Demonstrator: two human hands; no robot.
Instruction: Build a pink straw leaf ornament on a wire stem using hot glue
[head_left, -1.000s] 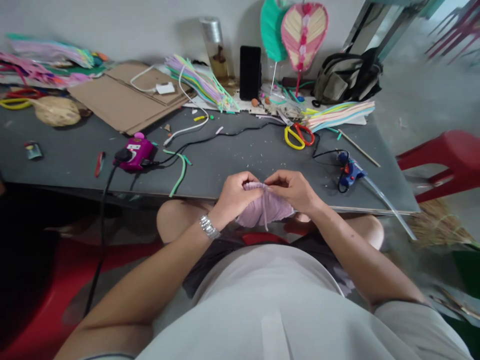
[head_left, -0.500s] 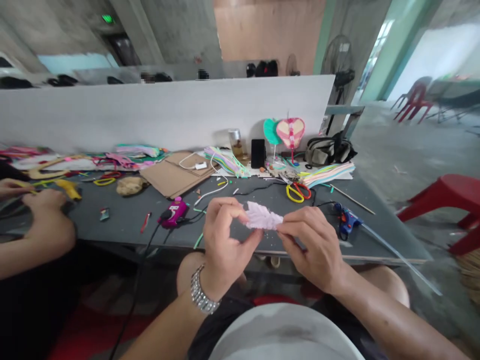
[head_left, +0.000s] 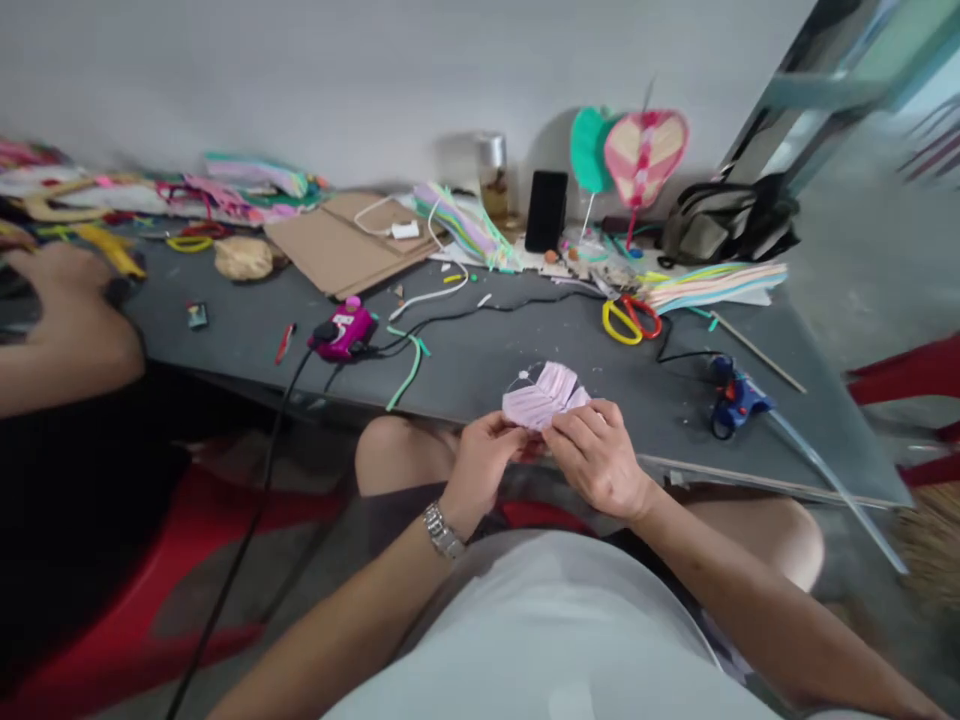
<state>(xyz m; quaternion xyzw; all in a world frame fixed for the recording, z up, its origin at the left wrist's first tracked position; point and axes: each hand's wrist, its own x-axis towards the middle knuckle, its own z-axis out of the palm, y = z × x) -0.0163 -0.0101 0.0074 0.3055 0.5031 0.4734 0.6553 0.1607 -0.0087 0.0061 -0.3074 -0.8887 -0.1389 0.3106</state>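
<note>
A small lilac piece woven from flat strips (head_left: 546,397), with a thin wire loop showing at its upper left, is held between both hands just above the table's front edge. My left hand (head_left: 484,458), with a metal watch on the wrist, pinches its lower left edge. My right hand (head_left: 600,455) has its fingers closed on the lower right side, covering that part. Beyond the piece lie scissors (head_left: 632,320) with one yellow and one red handle. To the right rests a blue glue gun (head_left: 736,398) with a long clear glue stick (head_left: 836,490) sticking out.
A purple power strip (head_left: 345,330) with black cables sits left of centre. Brown cardboard (head_left: 337,240), pastel strips (head_left: 465,225), a phone (head_left: 546,212), a bottle (head_left: 493,180), a heart-shaped fan (head_left: 646,160) and a bag (head_left: 731,220) line the back. A co-worker's arm (head_left: 71,330) is at far left.
My view has tilted down. My hands have drawn closer to my body and to each other, and the lilac piece has turned, now showing its wider woven face and the wire loop.
</note>
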